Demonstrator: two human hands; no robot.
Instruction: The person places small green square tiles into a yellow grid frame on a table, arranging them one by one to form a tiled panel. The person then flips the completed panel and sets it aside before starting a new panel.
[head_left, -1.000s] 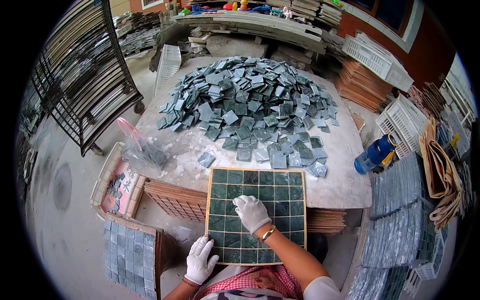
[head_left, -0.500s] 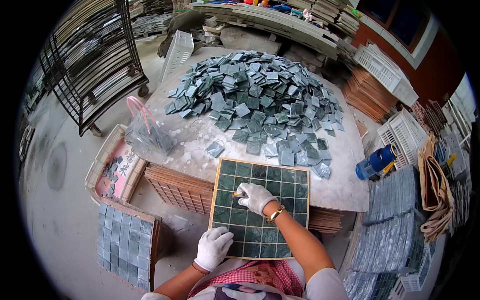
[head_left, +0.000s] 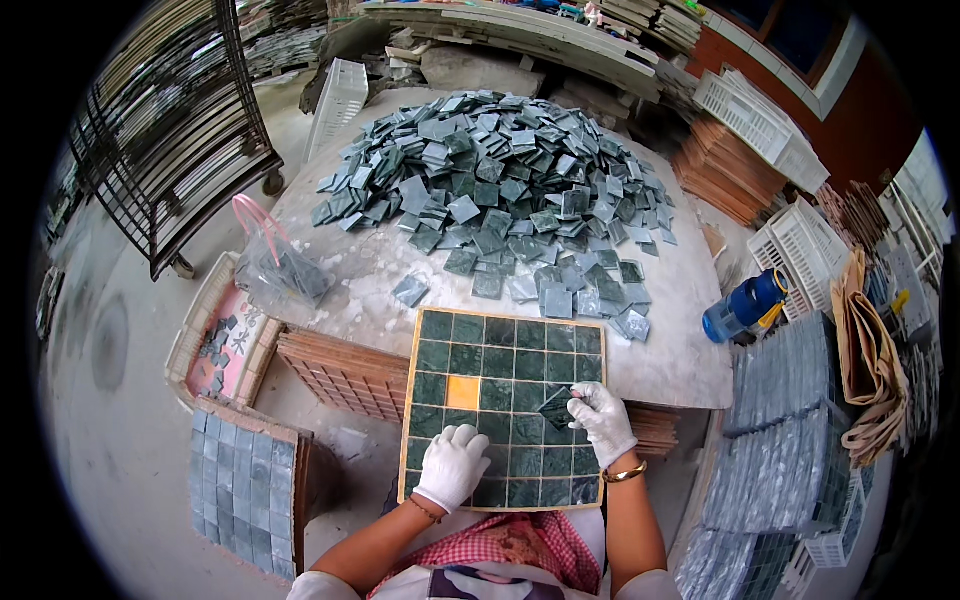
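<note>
A wooden-framed board (head_left: 411, 432) lies in front of me, filled with rows of dark green square stone tiles. In its left half, one cell (head_left: 462, 392) has no tile and shows a yellow-orange base. My right hand (head_left: 603, 424), in a white glove, pinches a dark green tile (head_left: 556, 406) tilted over the board's right side. My left hand (head_left: 454, 466), also gloved, rests with fingers spread on the lower left tiles, just below the bare cell. Beyond the board, a big heap of loose green-grey tiles (head_left: 490, 170) covers the pale table.
A blue bottle (head_left: 738, 308) stands at the table's right edge. On the left are a clear bag with pink handles (head_left: 285, 272), a crate with tile scraps (head_left: 183, 345) and a stack of tiled boards (head_left: 240, 490). Stacked tile sheets (head_left: 765, 450) line the right; a wheeled rack (head_left: 170, 150) stands far left.
My right hand has moved right from the board's middle and now holds a lifted tile. A bare yellow cell shows where it was. My left hand has slid slightly up and right.
</note>
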